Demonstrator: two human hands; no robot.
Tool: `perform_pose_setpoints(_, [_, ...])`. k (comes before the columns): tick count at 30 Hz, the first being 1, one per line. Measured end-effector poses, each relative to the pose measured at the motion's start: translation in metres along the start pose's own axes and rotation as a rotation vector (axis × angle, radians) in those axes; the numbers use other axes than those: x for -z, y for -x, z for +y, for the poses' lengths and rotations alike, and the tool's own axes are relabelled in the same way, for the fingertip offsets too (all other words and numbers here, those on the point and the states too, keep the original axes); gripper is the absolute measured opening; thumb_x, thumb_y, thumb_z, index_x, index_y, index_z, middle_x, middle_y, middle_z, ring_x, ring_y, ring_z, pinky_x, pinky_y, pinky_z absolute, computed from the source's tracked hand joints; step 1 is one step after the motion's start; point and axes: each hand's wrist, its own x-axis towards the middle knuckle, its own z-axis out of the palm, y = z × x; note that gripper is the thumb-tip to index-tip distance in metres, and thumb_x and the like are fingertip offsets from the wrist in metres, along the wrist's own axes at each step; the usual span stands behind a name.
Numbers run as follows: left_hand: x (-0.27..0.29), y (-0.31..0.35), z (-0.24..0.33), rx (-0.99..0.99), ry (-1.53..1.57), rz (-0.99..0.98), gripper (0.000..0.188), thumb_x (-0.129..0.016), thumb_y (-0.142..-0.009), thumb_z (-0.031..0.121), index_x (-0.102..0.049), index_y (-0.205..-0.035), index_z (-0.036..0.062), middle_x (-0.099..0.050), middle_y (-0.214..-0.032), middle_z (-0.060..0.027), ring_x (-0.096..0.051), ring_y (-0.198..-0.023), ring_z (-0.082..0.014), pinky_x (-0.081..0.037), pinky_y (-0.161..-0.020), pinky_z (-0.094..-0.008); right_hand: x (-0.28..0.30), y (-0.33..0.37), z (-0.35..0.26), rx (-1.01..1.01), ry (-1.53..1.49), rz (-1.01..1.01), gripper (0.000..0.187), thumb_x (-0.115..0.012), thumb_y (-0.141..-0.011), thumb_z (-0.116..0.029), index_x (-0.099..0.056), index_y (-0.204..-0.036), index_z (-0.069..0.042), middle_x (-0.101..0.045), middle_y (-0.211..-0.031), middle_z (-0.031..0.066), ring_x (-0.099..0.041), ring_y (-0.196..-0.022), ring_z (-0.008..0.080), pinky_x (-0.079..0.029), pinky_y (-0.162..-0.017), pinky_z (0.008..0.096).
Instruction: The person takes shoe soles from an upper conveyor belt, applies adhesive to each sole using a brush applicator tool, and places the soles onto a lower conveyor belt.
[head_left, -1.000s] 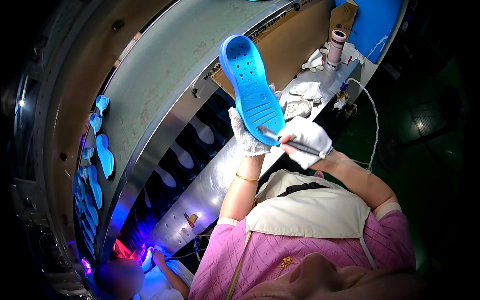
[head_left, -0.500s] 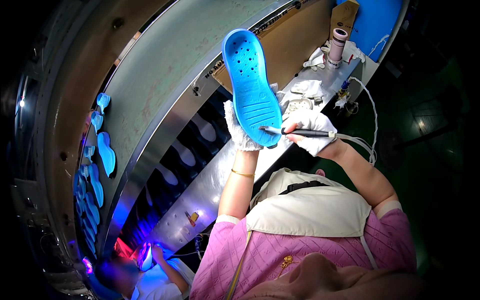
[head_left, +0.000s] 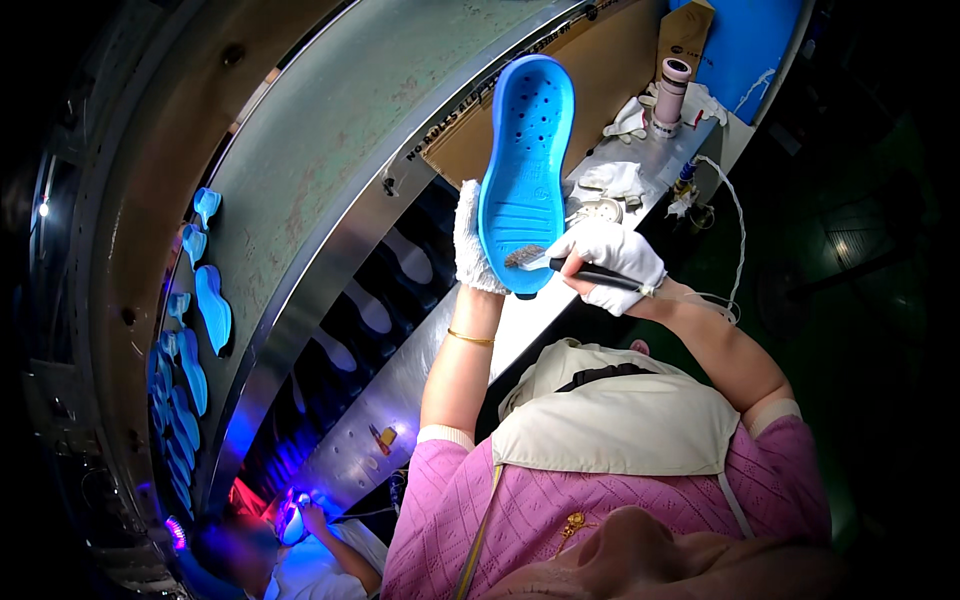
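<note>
My left hand (head_left: pixel 472 245), in a white knit glove, grips a bright blue shoe sole (head_left: pixel 524 185) along its left edge and end nearest me. The sole stands tilted, its hollow inner face towards me, with small holes at the far end and raised ridges near the close end. My right hand (head_left: pixel 620 255), gloved with bare fingertips, is closed on a brush (head_left: pixel 596 273) with a black handle and a thin pale tube at its back. The brush's bristles touch the sole's inside near its close end. Most of my left fingers are hidden behind the sole.
Several blue soles (head_left: pixel 212 305) lie along the green conveyor (head_left: pixel 330 150) at left. White gloves (head_left: pixel 612 180), a pink bottle (head_left: pixel 671 95) and cardboard (head_left: pixel 560 105) are on or beside the metal bench (head_left: pixel 375 400). Another person's arm (head_left: pixel 345 555) works at lower left under blue light.
The sole has shifted slightly right and turned more upright in my left hand. The brush has moved a little left across its close end, and its bristles now show more.
</note>
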Motion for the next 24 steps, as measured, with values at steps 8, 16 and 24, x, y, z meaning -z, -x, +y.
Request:
perform_pose_setpoints(8, [0.016, -0.007, 0.017, 0.239, -0.277, 0.301, 0.05, -0.057, -0.092, 0.042, -0.06, -0.112, -0.0034, -0.066, -0.098, -0.0191, -0.068, -0.081, -0.0267, -0.058, -0.073, -0.0369, 0.009, 0.001, 0.014, -0.282, -0.193, -0.346, 0.018, -0.07, -0.07, 0.004, -0.062, -0.082, -0.007, -0.065, -0.092, 0.0072, -0.063, -0.088, 0.0192, -0.05, -0.079, 0.0301])
perform_pose_setpoints(16, [-0.003, -0.01, 0.007, 0.337, -0.362, 0.357, 0.044, -0.06, -0.09, 0.042, -0.062, -0.11, 0.0026, -0.067, -0.094, -0.0151, -0.067, -0.076, -0.0215, -0.058, -0.066, -0.0327, 0.023, -0.014, 0.005, -0.33, -0.156, -0.345, 0.017, -0.07, -0.071, 0.003, -0.062, -0.083, -0.006, -0.065, -0.09, 0.0052, -0.063, -0.084, 0.0165, -0.05, -0.079, 0.0285])
perform_pose_setpoints(24, [0.0, -0.01, 0.007, 0.449, -0.511, 0.283, 0.044, -0.062, -0.09, 0.039, -0.061, -0.113, 0.0014, -0.066, -0.101, -0.0135, -0.067, -0.082, -0.0207, -0.058, -0.072, -0.032, 0.046, -0.02, 0.007, -0.458, -0.206, -0.439, 0.015, -0.069, -0.068, 0.005, -0.064, -0.079, -0.005, -0.067, -0.086, 0.0068, -0.064, -0.082, 0.0176, -0.051, -0.074, 0.0294])
